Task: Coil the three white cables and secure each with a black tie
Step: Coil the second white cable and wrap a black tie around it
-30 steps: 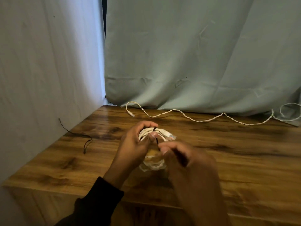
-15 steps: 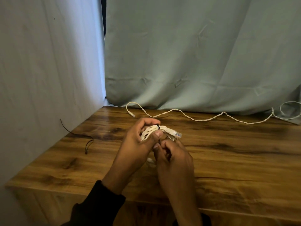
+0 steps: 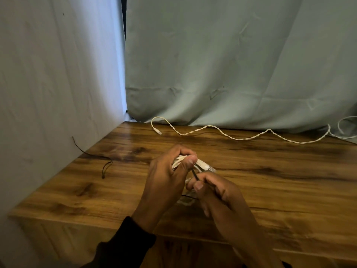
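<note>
Wooden table (image 3: 270, 190) fills the lower scene, its near edge at the bottom. Above its near centre, both hands work together. Left hand (image 3: 164, 176) clenches a coiled white cable, coil (image 3: 180, 161), with thumb pressed over the top of the bundle and fingers curled round its far side; a plug end projects to the right of the thumb. Right hand (image 3: 218, 196) sits just right of and nearer than the left, pinching a black tie (image 3: 194, 174) between thumb and forefinger. The tie runs up from the pinch to the coil under the left thumb. Lower loops of the coil show between the two hands, partly hidden. A dark sleeve (image 3: 125, 246) covers the left forearm.

Far left, a spare tie (image 3: 105, 165) lies on the table beside the white wall (image 3: 58, 93). Along the far edge, an uncoiled cable (image 3: 241, 137) lies in waves in front of the curtain (image 3: 231, 64), ending in a loop at the far right.
</note>
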